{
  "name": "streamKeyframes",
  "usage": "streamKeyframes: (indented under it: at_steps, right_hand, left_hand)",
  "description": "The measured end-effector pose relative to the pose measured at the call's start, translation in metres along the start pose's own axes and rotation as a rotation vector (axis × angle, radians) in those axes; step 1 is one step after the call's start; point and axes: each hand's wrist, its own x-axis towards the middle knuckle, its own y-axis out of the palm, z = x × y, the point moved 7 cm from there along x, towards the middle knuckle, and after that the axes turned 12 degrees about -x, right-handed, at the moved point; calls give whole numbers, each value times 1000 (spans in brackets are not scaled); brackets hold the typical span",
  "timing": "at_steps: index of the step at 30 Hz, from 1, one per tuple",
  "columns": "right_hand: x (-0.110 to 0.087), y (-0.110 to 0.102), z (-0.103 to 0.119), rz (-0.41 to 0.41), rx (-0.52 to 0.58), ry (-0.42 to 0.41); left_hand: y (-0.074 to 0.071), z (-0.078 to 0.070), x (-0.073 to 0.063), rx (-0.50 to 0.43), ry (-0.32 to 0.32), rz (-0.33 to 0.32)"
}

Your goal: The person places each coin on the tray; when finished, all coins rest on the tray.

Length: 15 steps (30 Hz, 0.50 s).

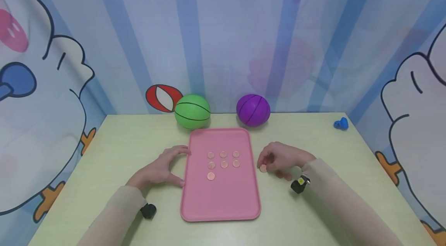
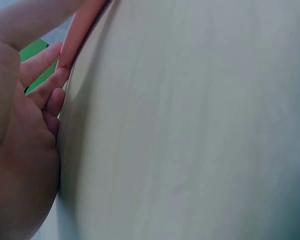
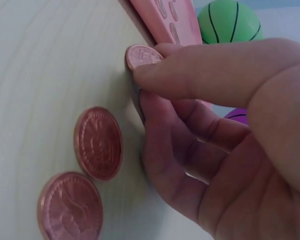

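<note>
My right hand (image 1: 280,157) pinches a copper coin (image 3: 141,56) between thumb and fingers, low over the table just right of the pink tray (image 1: 223,203). Two more copper coins, one nearer (image 3: 70,207) and one farther (image 3: 99,143), lie on the table beneath that hand in the right wrist view. Several coins (image 1: 224,164) rest in the tray: two rows of three, then a single coin (image 1: 210,176) below the left column. With thumb and fingers spread, my left hand (image 1: 158,168) touches the tray's left rim.
Behind the tray, a green ball (image 1: 192,111) stands at the left and a purple ball (image 1: 253,110) at the right. A small blue object (image 1: 341,123) sits near the table's far right corner. A printed cloth backdrop (image 1: 223,37) rises behind the table (image 1: 139,149).
</note>
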Motion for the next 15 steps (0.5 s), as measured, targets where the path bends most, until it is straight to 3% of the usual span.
streamKeyframes:
  at_steps: [15]
  right_hand:
    - [-2,-2,-3,-11,-5,11]
  left_hand:
    - [0,0,0,0,2,1]
